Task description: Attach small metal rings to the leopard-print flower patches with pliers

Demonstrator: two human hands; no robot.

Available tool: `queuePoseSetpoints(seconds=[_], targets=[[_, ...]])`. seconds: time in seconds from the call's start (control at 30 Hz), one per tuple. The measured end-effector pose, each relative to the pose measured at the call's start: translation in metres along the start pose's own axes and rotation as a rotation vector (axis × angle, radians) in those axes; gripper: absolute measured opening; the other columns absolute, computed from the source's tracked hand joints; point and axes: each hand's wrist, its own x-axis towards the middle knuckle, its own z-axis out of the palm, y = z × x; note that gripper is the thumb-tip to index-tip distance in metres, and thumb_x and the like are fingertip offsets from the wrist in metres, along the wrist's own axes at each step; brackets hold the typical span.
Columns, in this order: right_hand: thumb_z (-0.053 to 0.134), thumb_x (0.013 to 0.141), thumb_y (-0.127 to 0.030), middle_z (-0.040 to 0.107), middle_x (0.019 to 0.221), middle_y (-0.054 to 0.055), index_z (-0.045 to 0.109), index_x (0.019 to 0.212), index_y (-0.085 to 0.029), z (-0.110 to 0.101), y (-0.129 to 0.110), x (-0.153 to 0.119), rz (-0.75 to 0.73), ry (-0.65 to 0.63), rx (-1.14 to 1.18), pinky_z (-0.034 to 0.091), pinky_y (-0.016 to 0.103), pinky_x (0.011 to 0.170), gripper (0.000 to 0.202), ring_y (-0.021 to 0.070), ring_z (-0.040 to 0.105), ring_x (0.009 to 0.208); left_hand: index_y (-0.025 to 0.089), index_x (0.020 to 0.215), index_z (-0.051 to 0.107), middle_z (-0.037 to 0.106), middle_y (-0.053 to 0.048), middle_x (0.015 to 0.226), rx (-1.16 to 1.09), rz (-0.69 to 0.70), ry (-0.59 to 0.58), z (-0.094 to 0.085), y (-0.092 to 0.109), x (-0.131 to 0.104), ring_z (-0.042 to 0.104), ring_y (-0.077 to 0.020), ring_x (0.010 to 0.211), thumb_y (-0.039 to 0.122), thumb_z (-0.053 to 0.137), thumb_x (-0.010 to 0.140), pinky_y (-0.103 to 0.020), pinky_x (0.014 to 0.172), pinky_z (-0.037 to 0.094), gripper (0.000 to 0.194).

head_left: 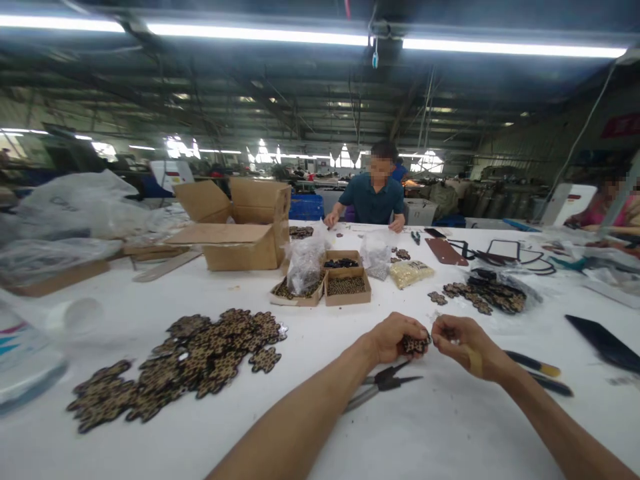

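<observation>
My left hand [399, 337] is closed around a leopard-print flower-shaped piece [416, 345], dark at its edge. Close beside it, my right hand [463, 343] has its fingers pinched together at the piece's right side; whatever they hold is hidden or too small to make out. A yellowish band [475, 362] wraps one finger of this hand. Under my left wrist lies a dark metal plier-like tool [387, 380], partly covered by the forearm. Another tool with black-and-yellow handles [534, 364] lies behind my right wrist, its head hidden. A pile of similar leopard-print pieces [215, 347] spreads to the left.
Small cardboard trays of leopard-print bits [346, 287] stand ahead, near an open carton [243, 250] and a yellowish packet [411, 273]. More flower pieces [483, 293] and a dark flat object [605, 341] lie right. A white container [27, 353] stands left. A co-worker [375, 197] works opposite.
</observation>
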Motion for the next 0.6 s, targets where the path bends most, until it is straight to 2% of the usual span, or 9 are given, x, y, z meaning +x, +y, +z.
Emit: queuePoseSetpoints(seconds=[0.1,0.27,0.43,0.6], targets=[[0.060,0.092,-0.039,0.058,0.069,0.000,0.062,0.080,-0.018,0.005,0.002,0.000,-0.035,0.010,-0.035,0.038,0.028,0.059,0.024,0.0151,0.048,0.064,0.012,0.075,0.065,0.067,-0.006,0.063,-0.092,-0.068,-0.051,-0.006,-0.002,-0.002,0.056,-0.0143,0.047,0.024,0.072,0.059,-0.025,0.044,0.033,0.022],[0.056,0.095,-0.044,0.064,0.074,0.002,0.062,0.083,-0.019,0.011,0.006,0.005,-0.097,0.020,0.019,0.041,0.028,0.060,0.029,0.0165,0.054,0.067,0.011,0.080,0.067,0.069,-0.010,0.073,-0.197,-0.078,-0.172,-0.014,-0.005,-0.001,0.065,-0.0185,0.058,0.021,0.069,0.063,-0.028,0.052,0.041,0.020],[0.060,0.093,-0.045,0.062,0.071,0.002,0.063,0.082,-0.018,0.003,-0.002,0.001,-0.069,0.055,0.065,0.041,0.028,0.059,0.029,0.0152,0.052,0.064,0.011,0.083,0.067,0.069,-0.009,0.077,-0.243,-0.071,-0.164,-0.003,-0.004,-0.004,0.064,-0.0165,0.062,0.021,0.072,0.066,-0.026,0.054,0.040,0.021],[0.070,0.086,-0.041,0.061,0.072,0.001,0.064,0.083,-0.018,-0.010,-0.007,0.000,-0.039,0.028,0.090,0.041,0.027,0.059,0.025,0.0145,0.050,0.064,0.010,0.083,0.067,0.064,-0.006,0.072,-0.241,-0.082,-0.172,0.002,0.005,-0.003,0.053,-0.0098,0.056,0.019,0.076,0.066,-0.021,0.051,0.031,0.022]])
